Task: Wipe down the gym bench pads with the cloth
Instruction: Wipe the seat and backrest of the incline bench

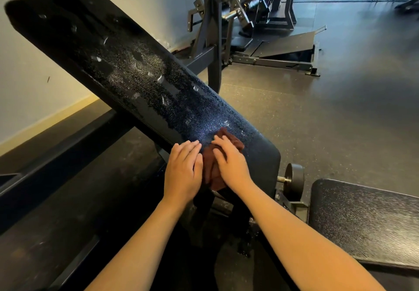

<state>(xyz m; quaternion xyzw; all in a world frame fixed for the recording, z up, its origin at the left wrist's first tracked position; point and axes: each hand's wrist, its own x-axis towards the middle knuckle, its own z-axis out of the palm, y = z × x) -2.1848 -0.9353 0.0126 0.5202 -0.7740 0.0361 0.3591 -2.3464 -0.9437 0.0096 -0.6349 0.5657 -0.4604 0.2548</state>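
Note:
A long black back pad [127,70] slopes up to the far left, wet with droplets and streaks of spray. A bunched dark red-brown cloth [209,166] lies on its lower end. My right hand [231,161] presses flat on the cloth with straight fingers. My left hand [183,170] rests flat on the pad just left of the cloth, touching its edge. A second black pad, the seat pad [367,222], sits at the lower right.
A black wheel [294,177] and the bench frame sit between the two pads. A steel rack upright [213,29] stands behind the back pad. More gym machines [272,9] line the far side. Speckled rubber floor [328,109] spreads to the right; a pale wall [27,86] is on the left.

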